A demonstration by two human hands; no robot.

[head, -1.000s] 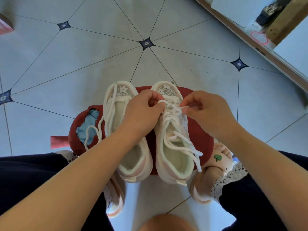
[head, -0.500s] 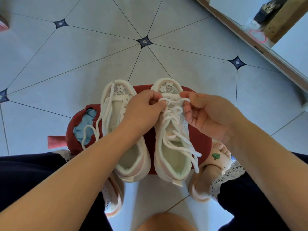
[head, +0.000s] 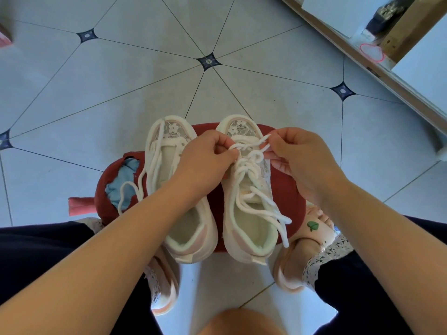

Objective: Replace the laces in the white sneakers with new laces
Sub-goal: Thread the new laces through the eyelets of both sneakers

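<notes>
L hand (head: 205, 163) & R hand (head: 304, 160) each pinch lace (head: 242, 169) at toe eyelets, R sneaker (head: 251, 233). Step: prob. working bottom row. Next: draw end thru, keep shoe steady.

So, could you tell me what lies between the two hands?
In the head view, the looped white lace of one sneaker runs between the left hand and the right hand.

Two white lace-topped sneakers (head: 254, 228) are set side by side on a dark red padded stool (head: 285, 187) on the pale tiled floor (head: 121, 81); a white cord lace (head: 242, 171) is threaded in the right one.
</notes>
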